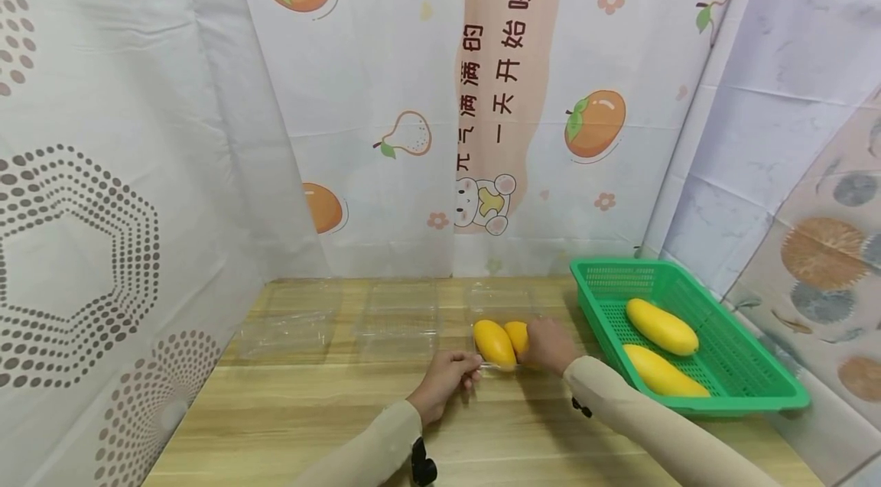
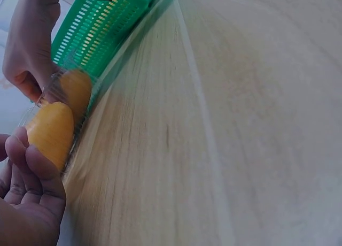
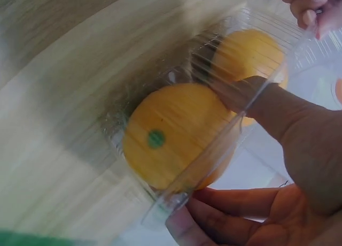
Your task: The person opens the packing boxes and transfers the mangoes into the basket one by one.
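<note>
Two yellow mangoes, one on the left (image 1: 492, 343) and one on the right (image 1: 515, 336), lie side by side in a clear plastic box (image 3: 270, 77). With thumb and fingertips my left hand (image 1: 442, 384) pinches the rim at the box's front left corner. My right hand (image 1: 549, 347) grips the right mango; in the right wrist view its thumb reaches between the two fruits and its fingers curl round the other side. A green spot marks the end of this mango (image 3: 176, 136). In the head view the right hand hides part of it.
To the right stands a green basket (image 1: 750, 365) holding two more mangoes, one behind (image 1: 662, 327) and one in front (image 1: 661, 374). Two other clear plastic boxes, one at far left (image 1: 285, 334) and one in the middle (image 1: 398, 323), stand on the wooden table (image 1: 289, 410). Printed curtains enclose the table.
</note>
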The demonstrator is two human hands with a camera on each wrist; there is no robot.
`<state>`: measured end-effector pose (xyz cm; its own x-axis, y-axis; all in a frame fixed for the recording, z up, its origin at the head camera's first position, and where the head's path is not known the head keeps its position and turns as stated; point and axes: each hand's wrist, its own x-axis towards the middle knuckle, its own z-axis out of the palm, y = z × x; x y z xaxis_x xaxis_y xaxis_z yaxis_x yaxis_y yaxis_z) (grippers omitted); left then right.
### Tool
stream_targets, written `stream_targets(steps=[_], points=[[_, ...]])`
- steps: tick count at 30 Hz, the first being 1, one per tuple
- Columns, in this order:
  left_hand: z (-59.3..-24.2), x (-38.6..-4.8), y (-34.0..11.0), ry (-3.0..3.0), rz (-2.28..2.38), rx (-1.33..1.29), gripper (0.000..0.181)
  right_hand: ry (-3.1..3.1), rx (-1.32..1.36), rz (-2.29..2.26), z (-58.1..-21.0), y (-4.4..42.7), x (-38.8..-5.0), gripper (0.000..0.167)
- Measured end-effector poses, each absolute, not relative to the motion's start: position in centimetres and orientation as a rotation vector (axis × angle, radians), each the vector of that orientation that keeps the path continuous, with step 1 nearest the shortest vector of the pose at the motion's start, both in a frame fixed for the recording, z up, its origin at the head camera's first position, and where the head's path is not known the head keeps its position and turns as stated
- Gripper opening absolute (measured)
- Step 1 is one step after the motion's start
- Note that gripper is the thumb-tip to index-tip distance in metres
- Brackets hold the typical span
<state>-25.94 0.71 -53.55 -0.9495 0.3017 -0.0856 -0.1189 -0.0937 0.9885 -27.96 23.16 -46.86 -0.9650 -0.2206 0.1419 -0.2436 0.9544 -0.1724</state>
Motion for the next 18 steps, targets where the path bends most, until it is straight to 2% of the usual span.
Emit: stream_targets(steps=[10,14,18], points=[[-53.4,-26.0,0.5,1.897,2.124,0.211,0.023,-2.983,0.261,0.521,-44.6,24.4,-28.3,0.033],[-53.4,-26.0,0.5,1.894,2.132,0.213,0.022,-3.012,0.370,0.471,-45.2,24.2,-28.4,0.043],[-53.4,-25.9,0.6,1.886,2.135,0.214,0.023,-2.985,0.443,0.327,-46.3,23.7,-28.5,0.041]])
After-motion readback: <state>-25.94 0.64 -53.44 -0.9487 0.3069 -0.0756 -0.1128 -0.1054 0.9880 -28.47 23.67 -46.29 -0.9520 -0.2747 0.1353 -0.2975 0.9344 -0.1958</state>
